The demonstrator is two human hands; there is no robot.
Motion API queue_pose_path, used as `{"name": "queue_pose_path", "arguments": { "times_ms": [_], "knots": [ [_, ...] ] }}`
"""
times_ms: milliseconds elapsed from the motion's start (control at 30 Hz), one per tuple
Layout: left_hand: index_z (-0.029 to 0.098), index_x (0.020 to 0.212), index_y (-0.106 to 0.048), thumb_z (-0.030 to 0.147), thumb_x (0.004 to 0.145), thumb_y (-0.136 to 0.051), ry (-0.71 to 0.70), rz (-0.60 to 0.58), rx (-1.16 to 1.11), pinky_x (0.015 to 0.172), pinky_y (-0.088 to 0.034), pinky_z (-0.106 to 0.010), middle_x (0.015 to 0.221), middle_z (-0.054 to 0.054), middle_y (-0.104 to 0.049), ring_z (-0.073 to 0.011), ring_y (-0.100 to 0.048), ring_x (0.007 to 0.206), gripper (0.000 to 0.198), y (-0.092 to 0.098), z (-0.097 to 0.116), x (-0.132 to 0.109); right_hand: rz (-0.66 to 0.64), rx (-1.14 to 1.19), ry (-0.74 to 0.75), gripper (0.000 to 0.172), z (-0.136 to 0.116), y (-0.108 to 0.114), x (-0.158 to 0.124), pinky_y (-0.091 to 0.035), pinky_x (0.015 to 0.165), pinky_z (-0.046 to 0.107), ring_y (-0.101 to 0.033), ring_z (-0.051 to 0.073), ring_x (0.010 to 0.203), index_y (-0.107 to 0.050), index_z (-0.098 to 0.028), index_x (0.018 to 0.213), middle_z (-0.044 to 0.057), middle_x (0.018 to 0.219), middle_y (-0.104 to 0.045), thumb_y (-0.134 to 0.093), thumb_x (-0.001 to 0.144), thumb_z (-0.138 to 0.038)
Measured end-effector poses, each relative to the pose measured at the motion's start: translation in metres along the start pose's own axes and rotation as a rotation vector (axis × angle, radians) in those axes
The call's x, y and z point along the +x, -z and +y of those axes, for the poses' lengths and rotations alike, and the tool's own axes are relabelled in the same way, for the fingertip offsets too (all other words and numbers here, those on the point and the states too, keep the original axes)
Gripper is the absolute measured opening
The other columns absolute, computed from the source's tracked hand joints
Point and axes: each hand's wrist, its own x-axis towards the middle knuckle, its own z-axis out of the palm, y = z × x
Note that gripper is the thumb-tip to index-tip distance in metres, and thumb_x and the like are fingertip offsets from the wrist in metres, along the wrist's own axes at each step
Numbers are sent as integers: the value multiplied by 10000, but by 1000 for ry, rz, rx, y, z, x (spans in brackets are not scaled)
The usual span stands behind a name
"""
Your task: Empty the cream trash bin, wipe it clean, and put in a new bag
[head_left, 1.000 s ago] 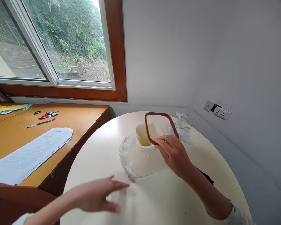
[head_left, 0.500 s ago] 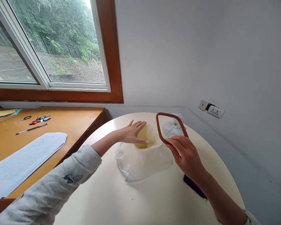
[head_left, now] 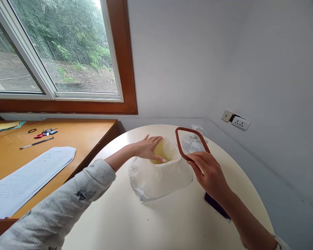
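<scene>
A white plastic bag (head_left: 160, 178) lines a container with a yellowish inside on the round cream table (head_left: 172, 222). My left hand (head_left: 147, 148) rests on the bag's left rim with fingers stretched out flat and the thumb hooked over the edge. My right hand (head_left: 208, 172) pinches the near side of a brown rounded-rectangle frame (head_left: 191, 143), held upright just right of the bag's opening.
A knotted clear plastic bag (head_left: 194, 140) lies behind the frame. A dark flat object (head_left: 216, 207) lies under my right forearm. To the left a wooden desk (head_left: 88, 133) carries papers (head_left: 28, 178), a pen and keys. A wall socket (head_left: 240, 123) sits at the right.
My left hand swung from the near table up onto the bag's left rim. My right hand shifted the brown frame to the right, off the bag's opening.
</scene>
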Motion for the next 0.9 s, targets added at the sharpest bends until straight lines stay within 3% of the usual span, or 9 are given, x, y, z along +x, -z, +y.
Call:
{"name": "queue_pose_path", "arguments": {
  "times_ms": [267, 367, 433, 467, 533, 633, 733, 900],
  "knots": [
    [185, 1418, 14, 706, 696, -422, 6, -27, -18, 1079, 47, -478, 1495, -103, -88, -270, -81, 1363, 991, 3, 1, 1, -3, 8, -6, 181, -3, 1, -2, -462, 737, 332, -561, 165, 794, -586, -193, 995, 51, 859, -617, -480, 854, -150],
    [215, 1418, 9, 711, 700, -402, 66, -81, -48, 1070, 20, -502, 1500, -82, -8, -302, -14, 1363, 965, 11, 3, 2, 0, 7, 2, 180, -4, 1, -3, -467, 730, 334, -569, 171, 799, -584, -196, 996, 54, 856, -618, -470, 861, -164],
    [224, 1419, -14, 719, 696, -397, 84, -41, -55, 1064, -20, -512, 1499, -79, 19, -328, -15, 1358, 957, 17, 10, 0, 0, 8, 6, 177, -4, 1, -5, -470, 728, 339, -572, 175, 802, -582, -196, 995, 56, 849, -618, -471, 860, -165],
    [221, 1419, -56, 723, 686, -410, 78, 19, -52, 1065, -63, -499, 1500, -84, -20, -333, -61, 1354, 956, 19, 15, -2, 0, 9, 7, 176, -4, 1, -5, -470, 729, 342, -573, 177, 803, -581, -195, 994, 56, 847, -618, -474, 859, -163],
    [210, 1377, -260, 709, 690, -433, 46, 160, -50, 1040, -202, -429, 1457, -95, -245, -311, -274, 1294, 866, 20, 30, -8, -2, 10, 3, 177, -4, 1, -6, -470, 733, 346, -572, 179, 808, -579, -193, 996, 57, 847, -618, -480, 854, -154],
    [192, 1027, -621, 618, 792, -389, 0, 261, -33, 897, -348, -349, 1089, -68, -613, -222, -558, 973, 539, 15, 54, -20, 2, 12, -5, 180, -4, 1, -7, -469, 739, 347, -568, 181, 816, -576, -190, 997, 60, 854, -619, -490, 847, -139],
    [183, 756, -661, 542, 842, -382, -56, 269, 43, 831, -336, -348, 775, -36, -664, -184, -576, 790, 463, 5, 69, -28, -2, 16, -7, 177, -4, 1, -6, -470, 735, 347, -570, 181, 812, -580, -197, 991, 58, 853, -620, -484, 851, -149],
    [174, 680, -631, 453, 848, -443, -104, 270, 176, 770, -306, -345, 654, -30, -637, -182, -551, 730, 376, -7, 70, -27, -6, 11, -8, 175, -5, -1, -5, -471, 730, 348, -575, 185, 808, -586, -199, 987, 58, 842, -618, -476, 856, -164]
  ]
}}
